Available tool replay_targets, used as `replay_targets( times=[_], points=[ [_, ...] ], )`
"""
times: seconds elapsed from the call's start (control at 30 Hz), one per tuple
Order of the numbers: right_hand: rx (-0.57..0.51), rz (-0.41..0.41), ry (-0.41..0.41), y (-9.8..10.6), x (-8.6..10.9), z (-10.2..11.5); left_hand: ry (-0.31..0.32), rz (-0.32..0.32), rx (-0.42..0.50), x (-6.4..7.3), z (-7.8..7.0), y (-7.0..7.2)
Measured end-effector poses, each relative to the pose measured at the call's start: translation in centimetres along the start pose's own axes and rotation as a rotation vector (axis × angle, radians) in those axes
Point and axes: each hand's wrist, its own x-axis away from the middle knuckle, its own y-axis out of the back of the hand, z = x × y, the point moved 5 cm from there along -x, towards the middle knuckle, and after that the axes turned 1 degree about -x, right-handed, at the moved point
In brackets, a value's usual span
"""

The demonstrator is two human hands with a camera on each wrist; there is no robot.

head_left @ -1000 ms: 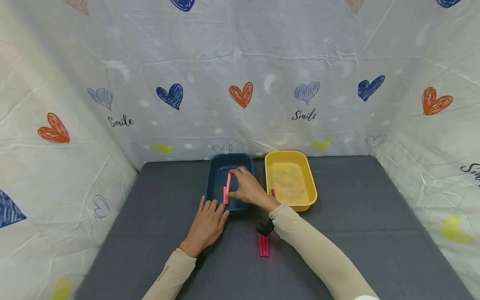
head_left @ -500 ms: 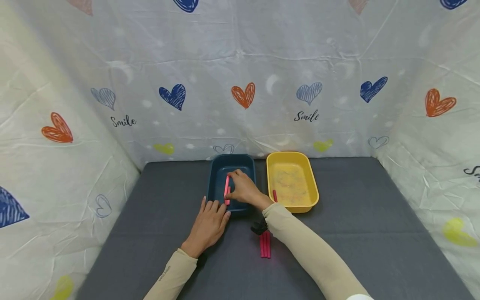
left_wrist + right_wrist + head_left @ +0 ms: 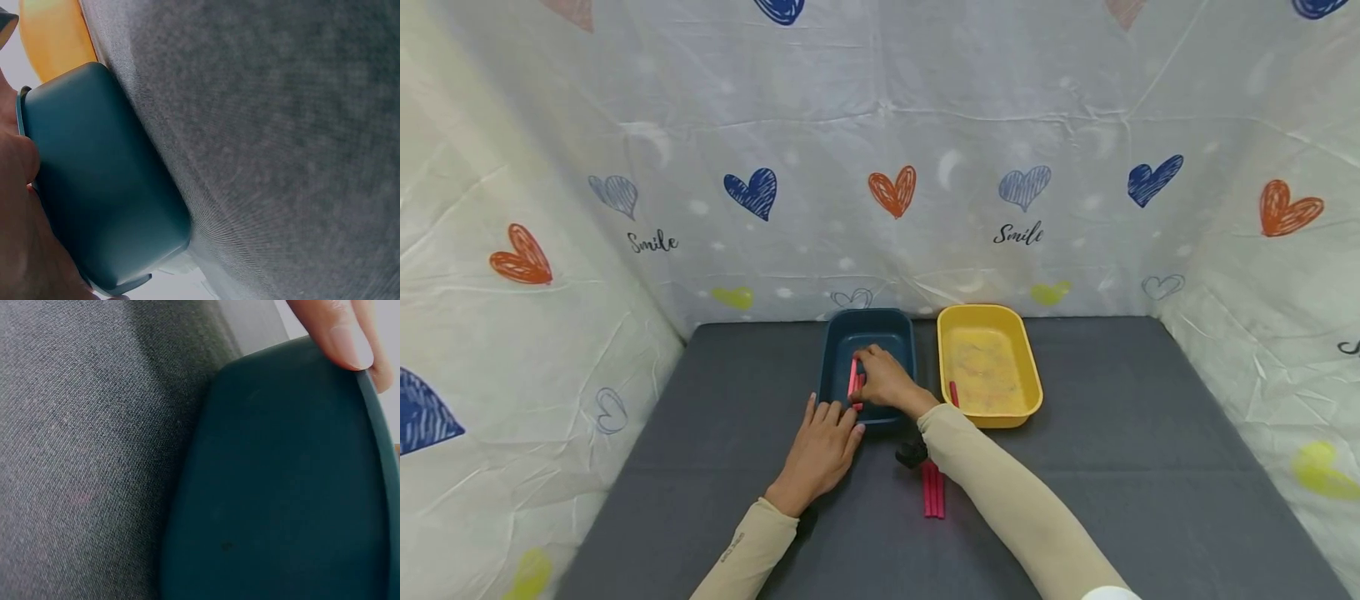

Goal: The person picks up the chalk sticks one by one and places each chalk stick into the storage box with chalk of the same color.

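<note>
In the head view my right hand reaches into the dark blue tray and pinches a slim pink stick between thumb and fingers. Close along its right side lies a second pink stick, partly covered by the hand. My left hand grips the tray's near left corner, fingers over the rim and thumb on the outer side. From the left wrist, that hand shows at the rim beside the tray's outer wall. The right wrist view shows a thumb on the rim; the pink sticks are hidden there.
To the right of the blue tray stands a yellow tray holding a dark red stick. Several pink sticks lie side by side on the grey cloth, near the right forearm. A white curtain printed with hearts hangs behind.
The right hand has brought its pink stick lower and leftward, from the right side of the other stick to its left. My left hand has stayed at the rim. The view has shifted slightly.
</note>
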Motion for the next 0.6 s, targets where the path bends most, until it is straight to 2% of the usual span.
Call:
replay_targets(
  times=[0.3, 0.6],
  points=[
    [0.029, 0.031, -0.014, -0.8, -0.1, 0.1, 0.001, -0.002, -0.006, 0.0, -0.1, -0.1],
    [0.057, 0.066, -0.062, -1.5, -0.5, -0.2, 0.005, 0.001, -0.007, 0.0, -0.1, 0.1]
  ],
)
